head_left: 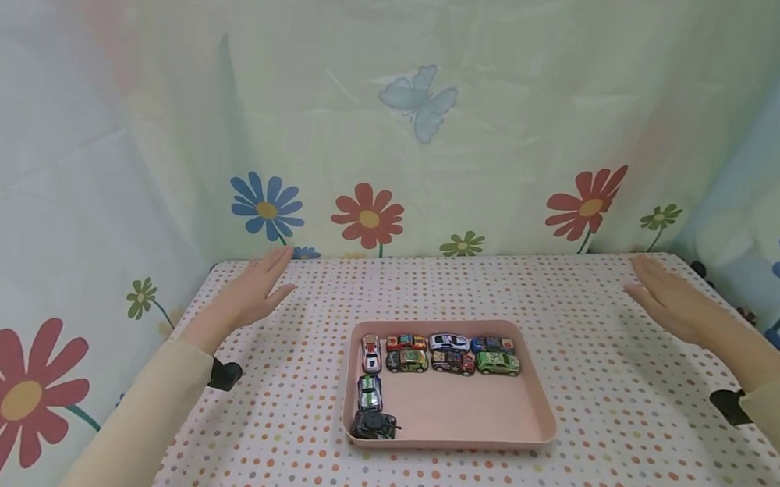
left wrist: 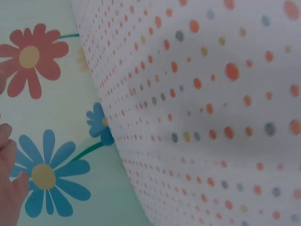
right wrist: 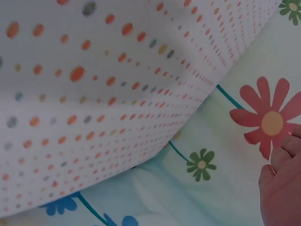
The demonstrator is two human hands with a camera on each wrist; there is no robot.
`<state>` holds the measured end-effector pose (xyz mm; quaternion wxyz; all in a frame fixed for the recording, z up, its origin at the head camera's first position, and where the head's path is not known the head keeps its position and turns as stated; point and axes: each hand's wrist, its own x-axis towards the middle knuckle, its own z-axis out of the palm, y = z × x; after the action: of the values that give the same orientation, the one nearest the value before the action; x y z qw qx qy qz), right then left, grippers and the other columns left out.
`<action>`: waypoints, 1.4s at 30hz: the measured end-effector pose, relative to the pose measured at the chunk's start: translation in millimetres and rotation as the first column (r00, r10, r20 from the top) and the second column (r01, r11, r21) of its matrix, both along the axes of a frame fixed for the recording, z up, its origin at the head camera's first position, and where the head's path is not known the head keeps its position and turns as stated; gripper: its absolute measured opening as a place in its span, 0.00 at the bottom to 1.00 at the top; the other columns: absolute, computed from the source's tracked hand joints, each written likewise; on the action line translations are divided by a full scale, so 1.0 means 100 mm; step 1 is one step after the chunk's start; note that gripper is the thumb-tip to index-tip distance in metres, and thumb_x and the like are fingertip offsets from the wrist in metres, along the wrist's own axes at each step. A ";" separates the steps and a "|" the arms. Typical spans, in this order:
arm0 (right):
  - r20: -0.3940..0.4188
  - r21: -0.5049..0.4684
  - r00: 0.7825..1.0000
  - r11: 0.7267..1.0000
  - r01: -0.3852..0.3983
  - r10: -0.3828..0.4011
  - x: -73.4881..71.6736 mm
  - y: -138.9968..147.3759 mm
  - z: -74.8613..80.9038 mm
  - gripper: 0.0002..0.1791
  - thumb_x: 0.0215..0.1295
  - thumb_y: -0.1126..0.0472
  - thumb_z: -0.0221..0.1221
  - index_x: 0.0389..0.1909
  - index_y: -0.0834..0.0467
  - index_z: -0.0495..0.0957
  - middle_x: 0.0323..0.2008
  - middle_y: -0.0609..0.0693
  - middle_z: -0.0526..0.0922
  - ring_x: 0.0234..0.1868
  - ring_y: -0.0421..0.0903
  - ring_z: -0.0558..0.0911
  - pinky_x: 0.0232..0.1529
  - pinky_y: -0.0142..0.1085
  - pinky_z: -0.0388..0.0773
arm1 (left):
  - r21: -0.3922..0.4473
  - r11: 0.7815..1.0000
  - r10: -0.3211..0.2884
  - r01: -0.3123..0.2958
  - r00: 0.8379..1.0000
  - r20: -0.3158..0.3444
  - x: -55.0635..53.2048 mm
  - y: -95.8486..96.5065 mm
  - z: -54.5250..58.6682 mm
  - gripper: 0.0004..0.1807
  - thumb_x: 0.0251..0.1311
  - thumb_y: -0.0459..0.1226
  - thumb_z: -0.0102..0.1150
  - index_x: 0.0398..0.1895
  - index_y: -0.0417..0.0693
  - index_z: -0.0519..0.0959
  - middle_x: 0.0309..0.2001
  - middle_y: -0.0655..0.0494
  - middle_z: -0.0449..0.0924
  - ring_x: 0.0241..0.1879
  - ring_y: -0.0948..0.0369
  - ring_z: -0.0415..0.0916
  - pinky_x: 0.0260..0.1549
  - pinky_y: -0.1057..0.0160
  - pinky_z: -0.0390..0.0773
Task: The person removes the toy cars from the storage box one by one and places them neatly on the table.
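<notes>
Toy cars [head_left: 449, 342], along pink tray's [head_left: 466, 408] far and left sides | left hand [head_left: 251, 291], right hand [head_left: 673, 304]: well apart, empty, fingers extended | I'd judge light fingertip pinches best

I can't read any text, label, brand, number or sign in my three views. The toy cars [head_left: 453, 362], in the pink tray [head_left: 479, 417] between the left hand [head_left: 253, 291] and the right hand [head_left: 673, 304], carry coloured markings on their bodies, but from here they are too small for me to make out as letters or digits. On the black wrist devices [head_left: 225, 375] just behind each hand, I can read nothing either.
</notes>
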<state>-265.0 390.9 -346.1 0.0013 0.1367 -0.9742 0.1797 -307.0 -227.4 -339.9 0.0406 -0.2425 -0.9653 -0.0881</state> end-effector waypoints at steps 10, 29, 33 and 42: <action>-0.019 -0.132 1.000 0.991 -0.011 0.008 0.30 -0.13 -0.16 0.35 0.77 0.55 0.34 0.68 0.74 0.31 0.66 0.76 0.32 0.67 0.66 0.31 0.64 0.57 0.27 | 0.309 0.950 -0.086 0.052 0.992 0.097 0.44 0.04 -0.23 0.35 0.71 0.46 0.42 0.73 0.41 0.44 0.72 0.45 0.43 0.69 0.49 0.43 0.65 0.48 0.49; -0.142 -0.148 0.984 0.981 -0.129 0.108 0.43 -1.22 -0.41 0.27 0.73 0.58 0.47 0.65 0.70 0.61 0.62 0.67 0.64 0.61 0.65 0.64 0.57 0.58 0.62 | 0.581 0.808 -0.311 0.092 0.905 0.289 0.70 0.58 -0.76 0.31 0.71 0.38 0.45 0.72 0.40 0.50 0.70 0.43 0.51 0.66 0.49 0.53 0.61 0.49 0.58; -0.210 -0.123 0.968 0.979 -0.163 0.135 0.39 -1.38 -0.52 0.22 0.67 0.64 0.55 0.60 0.66 0.70 0.56 0.63 0.74 0.55 0.61 0.73 0.51 0.54 0.72 | 0.576 0.813 -0.321 0.085 0.891 0.320 0.72 0.59 -0.82 0.32 0.70 0.39 0.46 0.72 0.40 0.49 0.70 0.43 0.52 0.66 0.48 0.55 0.60 0.48 0.60; -0.200 -0.047 0.958 0.974 -0.220 0.206 0.31 -1.59 -0.57 0.12 0.58 0.65 0.63 0.43 0.61 0.82 0.37 0.52 0.84 0.38 0.50 0.82 0.37 0.44 0.80 | 0.695 0.717 -0.425 0.059 0.827 0.368 0.70 0.68 -0.90 0.30 0.70 0.32 0.44 0.71 0.32 0.47 0.69 0.36 0.48 0.64 0.47 0.57 0.60 0.57 0.60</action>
<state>-233.7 232.3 -403.2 0.0816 0.2574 -0.9423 0.1980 -237.1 -159.9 -430.2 -0.1426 -0.3097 -0.8048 -0.4858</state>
